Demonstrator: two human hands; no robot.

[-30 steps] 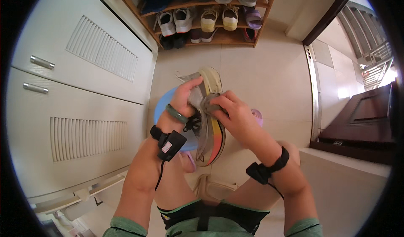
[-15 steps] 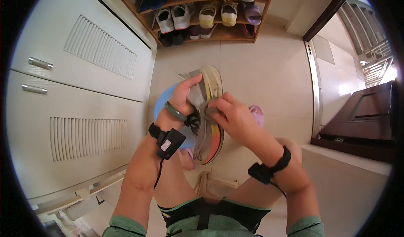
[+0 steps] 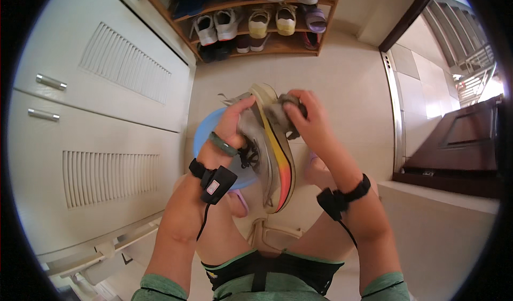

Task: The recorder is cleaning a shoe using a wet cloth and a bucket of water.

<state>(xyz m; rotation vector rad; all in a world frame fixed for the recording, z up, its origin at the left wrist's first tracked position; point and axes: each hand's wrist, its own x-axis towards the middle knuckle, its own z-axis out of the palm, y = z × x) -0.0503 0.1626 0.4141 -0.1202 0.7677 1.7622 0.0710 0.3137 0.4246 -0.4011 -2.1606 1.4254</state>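
Clearly, the nearest hazard is the pair of thin black cables, the left cable (image 3: 203,221) and the right cable (image 3: 350,234), hanging from the wrist units; either could snag on a knee or the beige plastic frame (image 3: 260,238) between the legs if an arm swung wide. Just beyond, the grey shoe (image 3: 275,164) is up in the air between the knees, tipped so its yellow-and-pink sole edge faces right. Only the left hand (image 3: 235,122) supports it, gripping the upper near the far end, so hard pushing on the other end might twist it loose. Dark laces (image 3: 248,154) dangle by that wrist and could catch. The right hand (image 3: 309,116) pinches a bunched grey cloth (image 3: 278,114) at the sole's far part; whether it presses or just hovers, I cannot tell. A loose pinch could let the cloth slip. Below, the blue basin (image 3: 206,132) sits to the left, so a dropped shoe might strike its rim or the floor (image 3: 347,98). Farther off, the wooden rack (image 3: 288,45) stands well apart, probably safe from knocks.
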